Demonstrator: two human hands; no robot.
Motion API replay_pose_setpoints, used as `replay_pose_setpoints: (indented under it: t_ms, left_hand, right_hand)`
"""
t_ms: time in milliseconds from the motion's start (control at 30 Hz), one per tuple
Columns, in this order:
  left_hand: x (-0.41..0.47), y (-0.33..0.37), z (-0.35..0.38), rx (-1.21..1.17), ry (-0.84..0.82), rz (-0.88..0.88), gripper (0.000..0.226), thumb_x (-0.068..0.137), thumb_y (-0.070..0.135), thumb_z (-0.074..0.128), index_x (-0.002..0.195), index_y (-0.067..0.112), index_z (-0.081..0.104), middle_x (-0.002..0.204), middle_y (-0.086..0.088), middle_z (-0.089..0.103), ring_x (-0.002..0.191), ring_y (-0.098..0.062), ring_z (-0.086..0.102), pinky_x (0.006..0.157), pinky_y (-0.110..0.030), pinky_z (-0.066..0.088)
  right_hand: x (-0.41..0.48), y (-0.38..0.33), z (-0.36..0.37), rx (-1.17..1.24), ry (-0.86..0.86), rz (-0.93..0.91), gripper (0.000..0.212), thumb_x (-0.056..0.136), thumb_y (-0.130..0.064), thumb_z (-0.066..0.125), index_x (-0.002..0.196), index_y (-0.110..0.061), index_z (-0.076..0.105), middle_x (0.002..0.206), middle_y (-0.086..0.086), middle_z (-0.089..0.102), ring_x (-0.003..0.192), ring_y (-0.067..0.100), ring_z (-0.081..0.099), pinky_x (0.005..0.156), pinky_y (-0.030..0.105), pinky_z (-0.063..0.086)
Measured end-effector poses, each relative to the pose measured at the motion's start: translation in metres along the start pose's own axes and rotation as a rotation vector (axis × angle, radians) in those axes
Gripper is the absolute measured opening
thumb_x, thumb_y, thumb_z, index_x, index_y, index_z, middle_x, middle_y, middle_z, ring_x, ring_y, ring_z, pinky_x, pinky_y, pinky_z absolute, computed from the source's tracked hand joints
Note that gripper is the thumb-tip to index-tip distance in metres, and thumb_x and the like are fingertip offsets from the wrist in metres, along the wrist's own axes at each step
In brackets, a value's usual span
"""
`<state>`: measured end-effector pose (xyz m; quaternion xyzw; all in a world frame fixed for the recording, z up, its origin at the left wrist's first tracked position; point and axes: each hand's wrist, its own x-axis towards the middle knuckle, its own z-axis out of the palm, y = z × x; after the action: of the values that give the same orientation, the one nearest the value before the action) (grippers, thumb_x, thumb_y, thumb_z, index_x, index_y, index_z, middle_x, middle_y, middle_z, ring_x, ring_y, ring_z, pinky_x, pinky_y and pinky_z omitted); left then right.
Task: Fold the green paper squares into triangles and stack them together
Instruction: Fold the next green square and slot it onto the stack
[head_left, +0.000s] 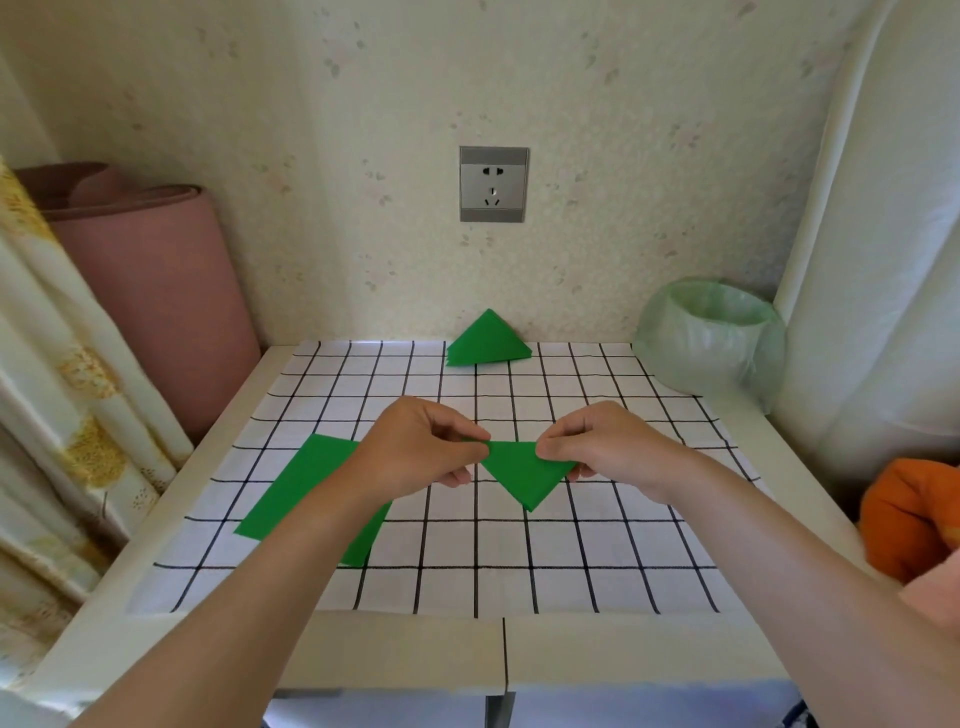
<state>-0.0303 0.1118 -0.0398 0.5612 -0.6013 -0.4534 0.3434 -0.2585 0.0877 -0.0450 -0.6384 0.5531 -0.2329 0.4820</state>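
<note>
A folded green paper triangle (524, 474) hangs point-down just above the checked cloth (519, 561). My left hand (421, 447) pinches its left corner and my right hand (608, 447) pinches its right corner. Flat green paper squares (291, 493) lie on the cloth at the left, partly hidden under my left forearm. A stack of folded green triangles (487, 340) rests at the far edge of the cloth, against the wall.
A bin lined with a pale green bag (711, 338) stands at the back right. A pink rolled mat (150, 291) leans at the left beside a curtain. Orange cloth (909, 519) lies off the table's right edge. A wall socket (493, 184) is above the stack.
</note>
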Motion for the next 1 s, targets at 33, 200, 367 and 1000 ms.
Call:
replay_pose_setpoints:
  t_ms: [33,200,367,1000]
  left_hand:
    - [0.002,-0.004,0.002,0.041,0.001,-0.014,0.010,0.080,0.004,0.076,0.088,0.011,0.078,0.071,-0.009,0.074,0.062,-0.020,0.070,0.065,-0.029,0.061]
    - [0.012,-0.022,0.011,0.260,-0.016,-0.061,0.006,0.080,0.009,0.076,0.082,0.014,0.076,0.070,-0.004,0.074,0.058,-0.015,0.070,0.062,-0.027,0.060]
    - [0.019,-0.031,0.018,0.487,-0.035,-0.045,0.007,0.079,0.016,0.073,0.079,0.022,0.075,0.071,0.008,0.071,0.061,-0.008,0.067,0.063,-0.020,0.056]
    - [0.021,-0.039,0.041,0.780,-0.113,0.268,0.029,0.086,-0.004,0.059,0.100,0.017,0.074,0.105,0.000,0.056,0.099,-0.015,0.054,0.086,-0.023,0.045]
  right_hand:
    - [0.002,0.003,0.002,-0.016,-0.004,0.013,0.007,0.085,-0.019,0.073,0.086,-0.016,0.080,0.082,-0.003,0.075,0.073,0.011,0.063,0.069,0.023,0.053]
    - [0.014,0.017,0.015,-0.198,0.016,0.026,0.006,0.082,-0.026,0.074,0.079,-0.023,0.079,0.082,-0.012,0.073,0.081,0.004,0.063,0.072,0.021,0.050]
    - [0.019,0.020,0.028,-0.441,0.025,0.017,0.010,0.083,-0.035,0.068,0.083,-0.028,0.076,0.088,-0.014,0.071,0.087,0.006,0.064,0.082,0.031,0.054]
    - [0.012,0.026,0.047,-0.977,0.258,-0.326,0.017,0.088,-0.045,0.058,0.096,-0.035,0.069,0.097,-0.010,0.057,0.097,0.014,0.053,0.092,0.036,0.037]
